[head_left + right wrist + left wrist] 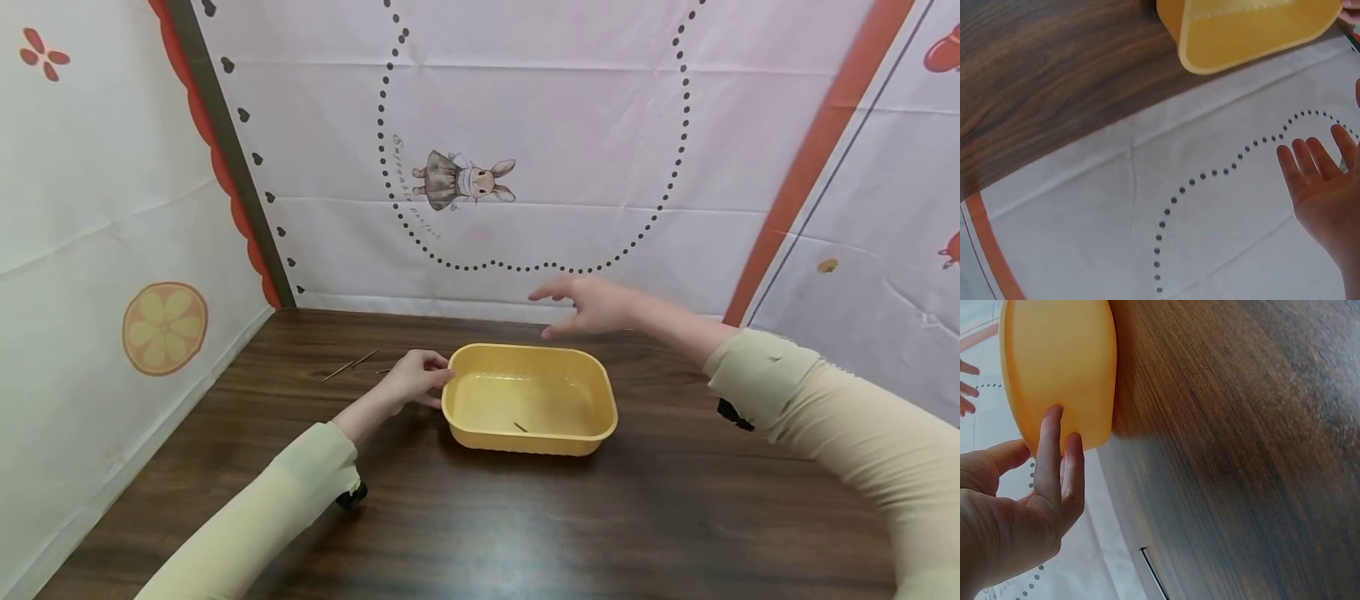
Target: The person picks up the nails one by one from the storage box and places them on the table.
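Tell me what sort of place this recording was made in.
Probably a small indoor work booth set up for recording: white printed sheets rise behind and to the left of a dark wood-grain table, where a yellow tub sits.

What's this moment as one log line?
left hand: holding yellow tub | right hand: raised, empty | nails: on table | thin dark piece: in tub

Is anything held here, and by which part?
The left grip holds the tub by its left end, at rim and outer wall; the right grip holds nothing.
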A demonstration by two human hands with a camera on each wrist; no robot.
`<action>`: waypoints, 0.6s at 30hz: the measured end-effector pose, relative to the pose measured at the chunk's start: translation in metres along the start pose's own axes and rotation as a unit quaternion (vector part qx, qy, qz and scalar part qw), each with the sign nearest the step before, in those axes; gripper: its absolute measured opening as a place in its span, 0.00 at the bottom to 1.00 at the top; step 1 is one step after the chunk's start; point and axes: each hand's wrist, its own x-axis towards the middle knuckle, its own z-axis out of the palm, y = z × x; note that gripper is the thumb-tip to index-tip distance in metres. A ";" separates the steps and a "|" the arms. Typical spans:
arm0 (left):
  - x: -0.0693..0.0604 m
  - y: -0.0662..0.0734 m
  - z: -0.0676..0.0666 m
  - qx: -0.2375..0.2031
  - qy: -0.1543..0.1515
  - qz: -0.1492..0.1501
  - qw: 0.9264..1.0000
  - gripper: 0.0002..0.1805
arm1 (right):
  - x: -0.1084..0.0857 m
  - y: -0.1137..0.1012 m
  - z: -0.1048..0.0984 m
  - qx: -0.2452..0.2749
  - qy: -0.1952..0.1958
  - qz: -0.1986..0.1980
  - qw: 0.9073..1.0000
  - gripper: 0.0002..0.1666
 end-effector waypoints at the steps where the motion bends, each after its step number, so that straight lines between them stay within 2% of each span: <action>1: -0.001 0.000 0.000 -0.002 0.001 -0.001 1.000 0.18 | 0.001 -0.001 0.004 -0.002 -0.002 -0.006 1.000 0.38; 4: -0.002 0.001 0.001 -0.001 0.002 0.001 1.000 0.18 | 0.002 -0.004 0.015 -0.002 -0.012 -0.020 1.000 0.38; 10: -0.001 0.001 0.000 -0.001 0.003 0.001 1.000 0.18 | 0.003 -0.007 0.037 -0.006 -0.041 -0.082 0.996 0.38; 18: -0.001 0.000 0.001 -0.004 0.004 -0.003 1.000 0.19 | 0.000 -0.010 0.066 0.016 -0.119 -0.057 0.991 0.37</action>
